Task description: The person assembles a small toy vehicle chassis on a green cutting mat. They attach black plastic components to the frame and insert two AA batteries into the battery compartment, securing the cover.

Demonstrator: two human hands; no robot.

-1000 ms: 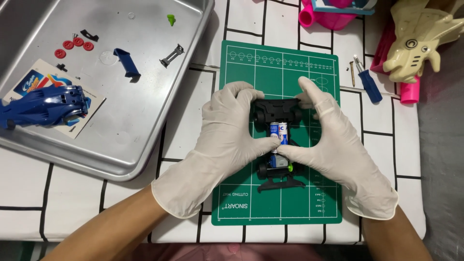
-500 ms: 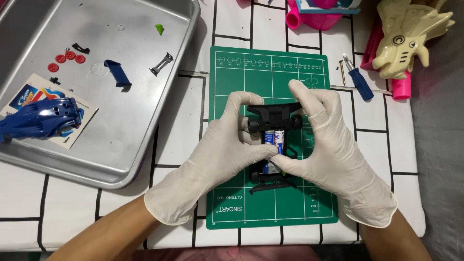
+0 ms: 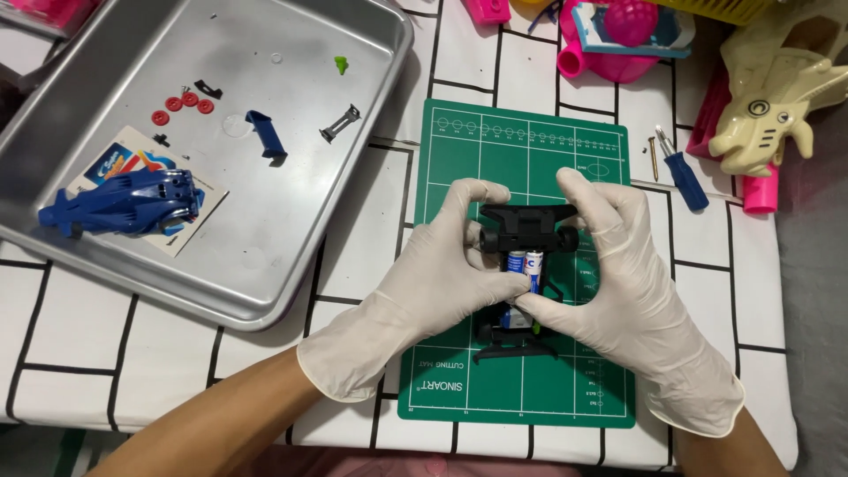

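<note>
Both gloved hands clasp a black toy car chassis [image 3: 528,231] over the green cutting mat [image 3: 459,141]: the left hand [image 3: 442,283] wraps its left side, the right hand [image 3: 618,283] its right, thumbs pressed together on two batteries [image 3: 526,263] seated in the middle, though fingers hide the lower frame, so the exact pinch is unclear. Left of the mat, a metal tray [image 3: 283,291] holds a blue car body [image 3: 119,203] and red small parts [image 3: 181,104]; a blue screwdriver [image 3: 682,172] lies to the right
</note>
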